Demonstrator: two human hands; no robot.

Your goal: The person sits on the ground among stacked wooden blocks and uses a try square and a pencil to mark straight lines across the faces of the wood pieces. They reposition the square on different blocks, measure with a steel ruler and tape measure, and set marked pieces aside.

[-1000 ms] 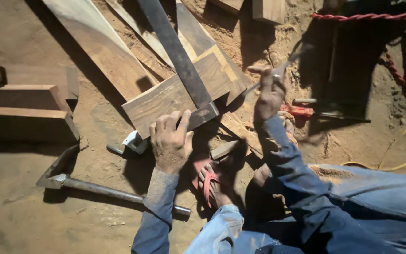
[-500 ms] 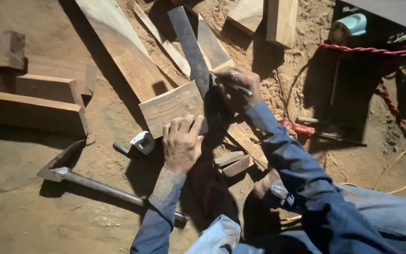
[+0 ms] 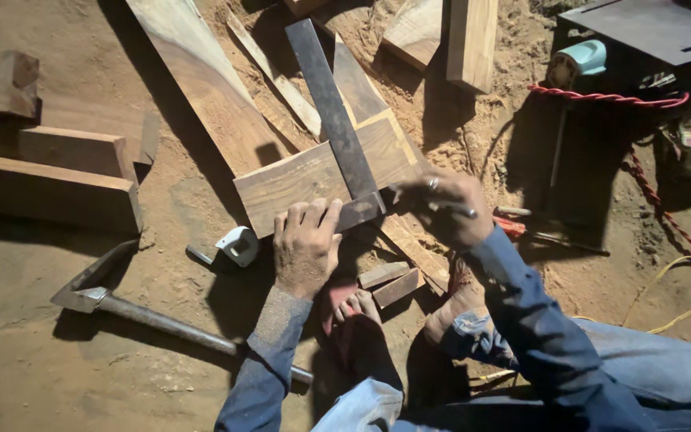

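The left hand (image 3: pixel 305 244) lies flat with its fingers spread, palm down on the near edge of a short wooden board (image 3: pixel 313 178) and over the short leg of a dark metal try square (image 3: pixel 337 128), pinning both against the sandy ground (image 3: pixel 57 368). The square's long blade runs up and to the left across the board's face, reaching past its far edge. The right hand (image 3: pixel 445 208) is curled closed at the right end of the board, pinching a thin pencil-like marker (image 3: pixel 457 210) beside the corner of the square; a ring shows on one finger. Both arms wear blue sleeves. The board sits in the middle of the scene, resting on longer planks (image 3: pixel 201 76) and thin offcuts that slant away toward the far side. Near the left hand, just to its left, a small white tape measure (image 3: pixel 237 244) lies on the dirt, and farther left and nearer a long-handled adze or hammer (image 3: pixel 145 312) lies flat. Stacked timber blocks (image 3: pixel 49 172) sit at the far left. Small wood scraps (image 3: pixel 389 282) lie just near of the board, by the person's bare foot (image 3: pixel 353 308). On the right, a red rope (image 3: pixel 601 98) crosses dark gear, with a yellow cord (image 3: pixel 677 276) looping nearer
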